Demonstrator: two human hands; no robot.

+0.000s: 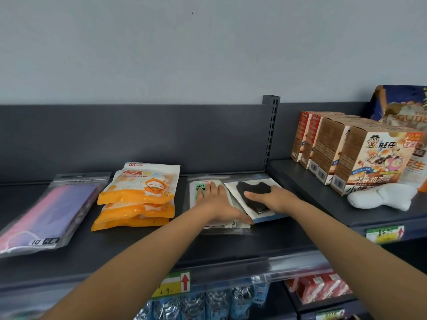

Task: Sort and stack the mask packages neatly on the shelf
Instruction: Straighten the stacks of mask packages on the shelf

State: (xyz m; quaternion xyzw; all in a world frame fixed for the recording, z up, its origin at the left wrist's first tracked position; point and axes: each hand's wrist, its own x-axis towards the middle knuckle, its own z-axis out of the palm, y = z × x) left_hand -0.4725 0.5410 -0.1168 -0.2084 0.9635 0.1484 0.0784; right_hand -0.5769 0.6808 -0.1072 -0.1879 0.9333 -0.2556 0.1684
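On the dark shelf point(138, 245) lie three groups of mask packages. A clear pack of pink and purple masks point(49, 211) lies at the left. A stack of three orange cartoon mask packs point(138, 197) sits beside it. My left hand point(218, 202) lies flat, fingers apart, on a clear "FACE MASK" pack point(198, 188). My right hand point(270, 198) rests on a white pack holding a black mask point(250, 190), which overlaps the right edge of that clear pack. Neither hand is curled around a package.
Orange-brown snack boxes point(360, 158) and a white wrapped item point(381, 196) stand on the adjoining shelf at the right, beyond an upright post point(270, 130). Water bottles point(208, 301) and red cartons point(321, 287) fill the shelf below. Price tags point(172, 285) hang on the front edge.
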